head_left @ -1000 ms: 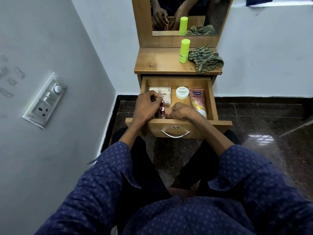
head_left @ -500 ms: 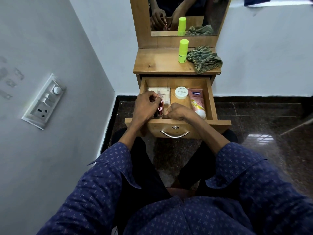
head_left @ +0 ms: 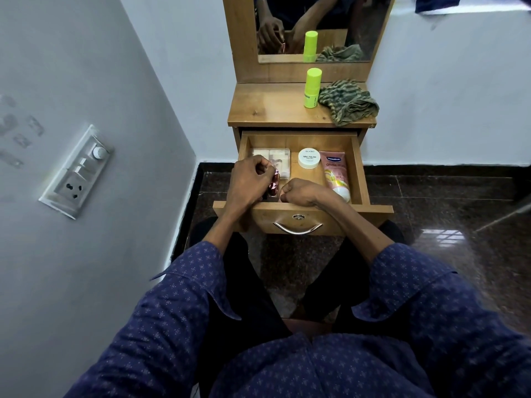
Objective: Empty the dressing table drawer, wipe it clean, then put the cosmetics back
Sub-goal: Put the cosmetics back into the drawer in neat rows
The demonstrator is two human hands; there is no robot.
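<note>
The wooden drawer [head_left: 360, 168] of the dressing table stands pulled out. My left hand [head_left: 250, 182] pinches a small pink-red bottle [head_left: 273, 188] upright at the drawer's front left. My right hand [head_left: 304, 192] lies just right of the bottle with its fingers curled, and nothing shows in it. Behind the hands lie a clear palette box [head_left: 280, 156], a white round jar [head_left: 309, 158] and a pink tube [head_left: 336, 173]. On the table top [head_left: 267, 107] stand a lime-green stick [head_left: 312, 87] and a crumpled striped cloth [head_left: 347, 101].
A mirror [head_left: 362, 24] rises behind the table top and reflects my hands. A grey wall with a switch panel [head_left: 77, 170] runs close on the left. A dark polished floor [head_left: 459, 225] spreads to the right. The drawer front carries a metal handle [head_left: 298, 228] above my knees.
Both hands stay at the drawer's front left. The left hand's fingers have shifted slightly on the small bottle.
</note>
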